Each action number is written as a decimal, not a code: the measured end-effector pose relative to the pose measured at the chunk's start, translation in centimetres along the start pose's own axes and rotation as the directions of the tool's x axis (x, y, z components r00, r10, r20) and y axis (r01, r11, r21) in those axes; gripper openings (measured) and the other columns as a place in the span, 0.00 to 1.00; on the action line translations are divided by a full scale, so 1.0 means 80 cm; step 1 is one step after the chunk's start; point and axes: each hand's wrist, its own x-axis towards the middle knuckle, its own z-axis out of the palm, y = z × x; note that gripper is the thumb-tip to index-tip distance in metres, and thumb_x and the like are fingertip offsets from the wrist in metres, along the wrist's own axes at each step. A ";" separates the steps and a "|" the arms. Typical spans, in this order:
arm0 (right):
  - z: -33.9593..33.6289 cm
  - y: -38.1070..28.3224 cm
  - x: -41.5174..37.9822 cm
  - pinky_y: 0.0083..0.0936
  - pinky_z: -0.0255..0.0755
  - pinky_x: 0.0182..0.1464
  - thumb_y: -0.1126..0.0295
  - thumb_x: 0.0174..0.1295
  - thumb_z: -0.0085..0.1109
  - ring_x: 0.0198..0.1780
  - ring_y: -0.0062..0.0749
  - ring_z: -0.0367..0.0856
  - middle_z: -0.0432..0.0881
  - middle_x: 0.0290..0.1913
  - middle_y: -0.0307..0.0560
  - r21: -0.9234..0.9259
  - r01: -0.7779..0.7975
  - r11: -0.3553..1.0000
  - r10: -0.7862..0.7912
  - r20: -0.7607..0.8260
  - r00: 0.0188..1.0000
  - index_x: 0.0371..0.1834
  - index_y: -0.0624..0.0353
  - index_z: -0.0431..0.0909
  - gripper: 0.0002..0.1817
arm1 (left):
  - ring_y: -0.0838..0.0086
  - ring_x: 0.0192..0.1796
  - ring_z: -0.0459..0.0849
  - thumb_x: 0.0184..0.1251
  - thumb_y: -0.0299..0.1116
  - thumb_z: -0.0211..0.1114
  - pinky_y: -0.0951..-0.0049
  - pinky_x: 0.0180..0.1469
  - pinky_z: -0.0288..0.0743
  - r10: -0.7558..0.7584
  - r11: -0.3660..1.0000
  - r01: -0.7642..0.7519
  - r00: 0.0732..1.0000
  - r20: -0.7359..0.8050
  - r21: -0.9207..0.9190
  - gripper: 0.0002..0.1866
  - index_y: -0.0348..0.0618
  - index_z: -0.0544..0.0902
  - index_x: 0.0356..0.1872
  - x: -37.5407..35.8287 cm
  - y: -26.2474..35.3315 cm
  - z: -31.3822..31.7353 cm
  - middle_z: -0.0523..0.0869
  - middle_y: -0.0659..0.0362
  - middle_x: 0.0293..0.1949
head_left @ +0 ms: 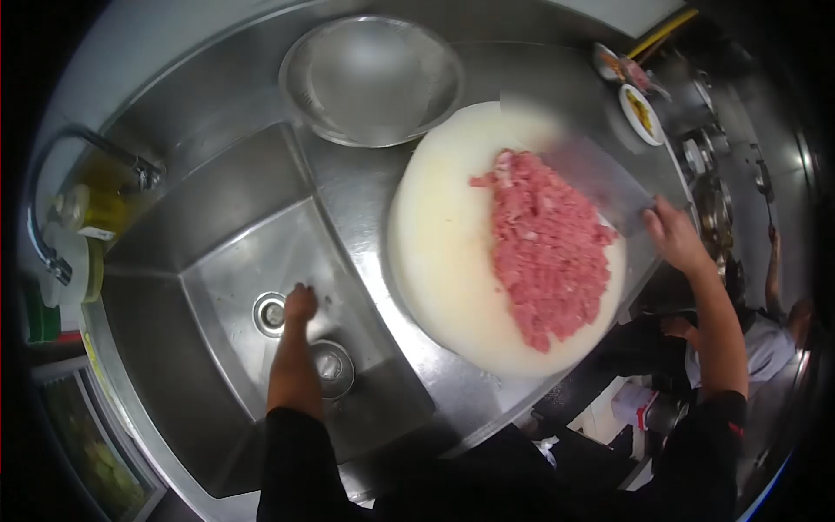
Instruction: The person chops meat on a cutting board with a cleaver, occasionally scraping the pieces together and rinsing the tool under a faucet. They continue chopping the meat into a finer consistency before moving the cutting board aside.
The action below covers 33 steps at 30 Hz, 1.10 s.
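Chopped pink meat [550,248] is spread over the right part of a round white cutting board [444,235]. My right hand [674,233] is closed on the handle end of a wide cleaver [600,178], whose blurred blade is over the upper right edge of the meat. Above the sink, my left hand [301,302] is closed, near the drain; anything inside its fingers is too small to tell.
A large metal bowl [372,78] stands behind the board. The steel sink [217,235] has a faucet [65,270] at its left. An oval dish [641,115] of yellow food sits at the back right. Another person [757,348] is at the far right.
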 end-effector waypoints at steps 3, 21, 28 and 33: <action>-0.006 -0.003 -0.004 0.53 0.70 0.36 0.64 0.71 0.54 0.34 0.68 0.77 0.77 0.27 0.67 0.061 0.027 0.998 -0.029 0.038 0.999 0.39 0.62 0.69 0.11 | 0.43 0.44 0.86 0.74 0.46 0.58 0.50 0.47 0.78 0.010 0.969 -0.070 0.969 -0.245 -0.236 0.18 0.37 0.77 0.42 -0.054 0.094 -0.160 0.88 0.43 0.38; -0.074 -0.015 -0.041 0.54 0.72 0.44 0.62 0.72 0.49 0.40 0.64 0.81 0.82 0.33 0.66 0.333 0.089 0.939 -0.078 -0.047 0.996 0.43 0.60 0.73 0.12 | 0.73 0.32 0.85 0.66 0.41 0.72 0.71 0.37 0.78 0.484 0.770 -0.506 0.860 -0.162 -0.387 0.20 0.37 0.83 0.52 -0.407 0.464 -0.351 0.86 0.55 0.30; -0.055 -0.055 -0.050 0.47 0.78 0.52 0.68 0.69 0.49 0.51 0.55 0.85 0.86 0.45 0.63 0.224 0.111 0.968 -0.155 0.192 0.969 0.51 0.66 0.77 0.15 | 0.74 0.38 0.86 0.76 0.46 0.61 0.75 0.44 0.81 0.521 0.599 -0.299 0.850 0.078 -0.743 0.23 0.37 0.78 0.59 -0.461 0.559 -0.290 0.86 0.55 0.41; -0.067 -0.102 -0.111 0.46 0.77 0.52 0.68 0.67 0.52 0.48 0.60 0.84 0.83 0.47 0.63 0.240 0.224 0.944 -0.260 0.130 0.957 0.53 0.67 0.77 0.17 | 0.66 0.53 0.83 0.81 0.55 0.45 0.65 0.56 0.79 0.517 0.025 -0.006 0.856 0.008 -1.000 0.33 0.32 0.66 0.67 -0.444 0.623 -0.276 0.79 0.48 0.56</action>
